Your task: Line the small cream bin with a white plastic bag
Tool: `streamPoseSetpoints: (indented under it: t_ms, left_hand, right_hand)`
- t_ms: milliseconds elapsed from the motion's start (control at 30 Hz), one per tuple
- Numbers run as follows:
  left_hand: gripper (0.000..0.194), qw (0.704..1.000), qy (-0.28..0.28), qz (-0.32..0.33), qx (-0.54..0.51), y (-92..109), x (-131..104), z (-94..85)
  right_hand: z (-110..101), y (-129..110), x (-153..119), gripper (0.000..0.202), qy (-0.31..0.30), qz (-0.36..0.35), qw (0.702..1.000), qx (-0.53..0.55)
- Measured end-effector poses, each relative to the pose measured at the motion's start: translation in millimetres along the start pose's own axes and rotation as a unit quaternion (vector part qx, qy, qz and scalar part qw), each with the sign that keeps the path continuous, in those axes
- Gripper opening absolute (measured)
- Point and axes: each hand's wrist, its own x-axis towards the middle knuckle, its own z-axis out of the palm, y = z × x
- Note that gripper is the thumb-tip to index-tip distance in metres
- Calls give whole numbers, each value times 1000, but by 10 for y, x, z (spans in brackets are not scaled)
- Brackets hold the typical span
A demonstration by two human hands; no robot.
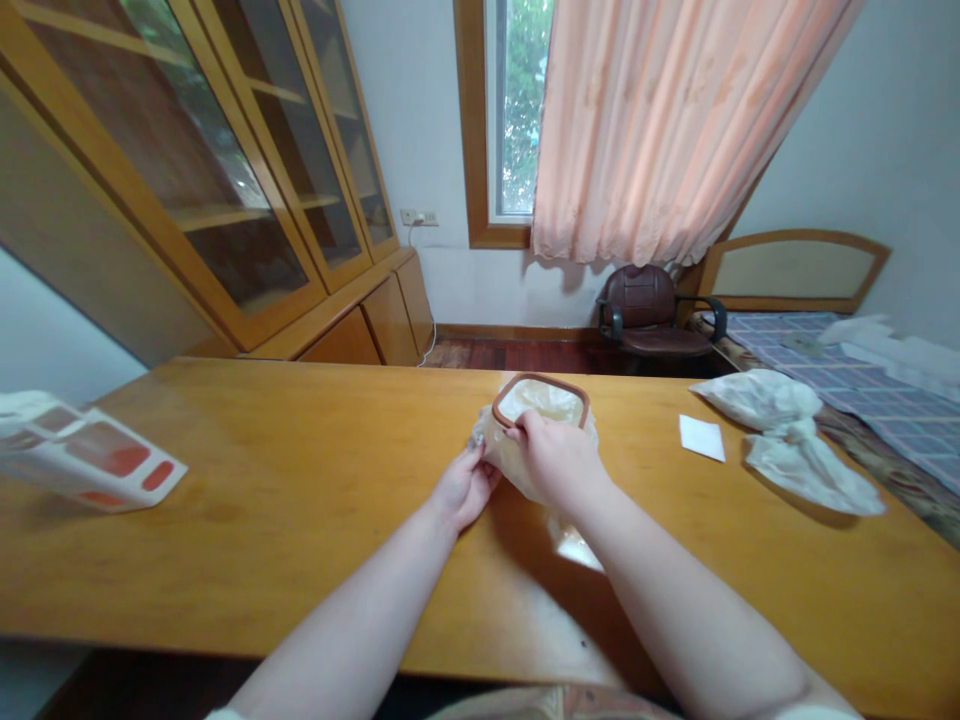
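Head view: my left grip (457, 492) pinches the plastic bag (504, 458), my right grip (562, 460) is closed on the brown rim (546, 379), and gentle, even tension best suits both.

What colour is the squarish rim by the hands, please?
Reddish brown; the rim shows best in the head view.

A wide lane of bare table (300, 480) runs from far to near edge between the white box (124, 465) at the left edge and the left hand (465, 492). Both forearms, the right hand (559, 462), thin plastic (517, 465) and the brown rim (551, 380) block the middle. Right of them, a passage opens before the white square (702, 438) and crumpled bag (799, 435) obstruct the far right corner.
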Motion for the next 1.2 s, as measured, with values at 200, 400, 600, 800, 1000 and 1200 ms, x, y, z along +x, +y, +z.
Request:
streamPoseSetpoints:
  t_ms: [200, 400, 600, 800, 1000, 1200]
  left_hand:
    - [23, 999, 35, -36, -19, 9, 25, -13]
    - [18, 997, 69, -42, 18, -30, 49, -29]
    - [18, 996, 79, -39, 16, -22, 40, -1]
    - [18, 996, 77, -46, 23, -31, 47, -17]
    - [18, 995, 84, -43, 39, -15, 45, -5]
    - [8, 966, 195, 142, 97, 136, 28, -103]
  right_hand:
    - [14, 6, 18, 30, -7, -3, 1000, 4]
    - [23, 16, 10, 35, 10, -15, 1000, 9]
    - [12, 30, 2, 31, 6, -20, 1000, 19]
    - [3, 32, 9, 34, 0, -21, 1000, 23]
    - [1, 43, 25, 33, -2, -26, 999, 33]
    - [-98, 96, -18, 34, 41, -59, 989, 128]
